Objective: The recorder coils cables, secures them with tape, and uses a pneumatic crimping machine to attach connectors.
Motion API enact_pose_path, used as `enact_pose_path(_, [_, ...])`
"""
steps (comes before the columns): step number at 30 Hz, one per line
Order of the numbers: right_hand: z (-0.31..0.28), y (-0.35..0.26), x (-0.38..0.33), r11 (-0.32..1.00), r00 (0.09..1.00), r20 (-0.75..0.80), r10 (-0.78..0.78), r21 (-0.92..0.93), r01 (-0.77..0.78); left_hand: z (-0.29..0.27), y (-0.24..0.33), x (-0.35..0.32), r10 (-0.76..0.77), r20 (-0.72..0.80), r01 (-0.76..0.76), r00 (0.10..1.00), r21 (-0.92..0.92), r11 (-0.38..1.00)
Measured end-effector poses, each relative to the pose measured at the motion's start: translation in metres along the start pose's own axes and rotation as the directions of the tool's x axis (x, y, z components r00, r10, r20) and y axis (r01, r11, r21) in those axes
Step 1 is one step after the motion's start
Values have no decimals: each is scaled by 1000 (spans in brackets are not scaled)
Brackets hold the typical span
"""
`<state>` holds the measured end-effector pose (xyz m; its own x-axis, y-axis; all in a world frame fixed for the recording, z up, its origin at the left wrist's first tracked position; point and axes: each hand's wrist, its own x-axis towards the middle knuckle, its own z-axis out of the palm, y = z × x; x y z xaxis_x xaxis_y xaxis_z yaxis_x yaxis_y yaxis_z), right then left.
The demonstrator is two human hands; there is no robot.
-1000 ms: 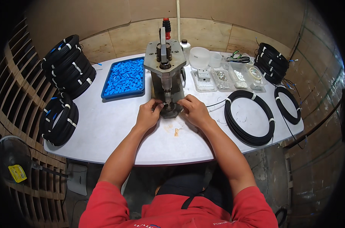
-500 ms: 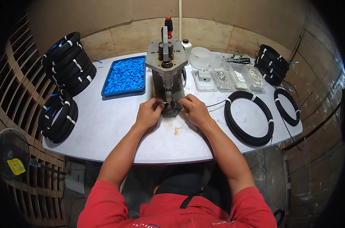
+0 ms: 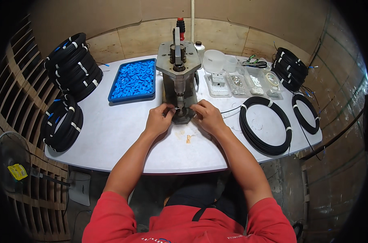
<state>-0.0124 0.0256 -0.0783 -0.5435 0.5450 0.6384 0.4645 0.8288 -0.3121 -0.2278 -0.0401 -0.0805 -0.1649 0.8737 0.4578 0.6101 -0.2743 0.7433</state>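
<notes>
A grey metal hand press [image 3: 178,73] stands on the white table in front of me. At the left of its ram my left hand [image 3: 161,118] is closed in a pinch. A small pale tip shows at its fingertips, too small to name. My right hand [image 3: 207,116], also closed, is on the other side of the ram, holding a black cable [image 3: 231,109] that runs to a coil [image 3: 266,126] on the right. The cable's end between the two hands is mostly hidden by fingers and the press.
A dark blue tray [image 3: 132,99] of small blue parts lies left of the press. Black cable coils [image 3: 72,69] are stacked far left, more [image 3: 290,69] at the back right. Clear plastic boxes [image 3: 218,92] of small parts and a bottle [image 3: 199,47] stand behind right.
Both hands stay at the press with almost no movement. The whole view has shifted very slightly.
</notes>
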Motion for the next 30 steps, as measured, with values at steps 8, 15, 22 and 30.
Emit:
enact_pose_path(8, [0, -1, -1, 1000, 1000, 14, 27, -4, -27, 2, -2, -1, 10, -19, -10, 1000, -3, 1000])
enact_pose_path(15, [0, -1, 0, 1000, 1000, 11, 7, -19, -7, 2, -7, -1, 3, -10, -3, 1000, -15, 1000])
enact_pose_path(22, [1, 1, 0, 1000, 1000, 0, 9, -2, -9, 2, -4, 0, -10, -3, 10, 1000, 7, 1000])
enact_pose_path(30, [2, 1, 0, 1000, 1000, -21, -15, -24, 15, 1, -3, -1, -7, -5, 7, 1000, 2, 1000])
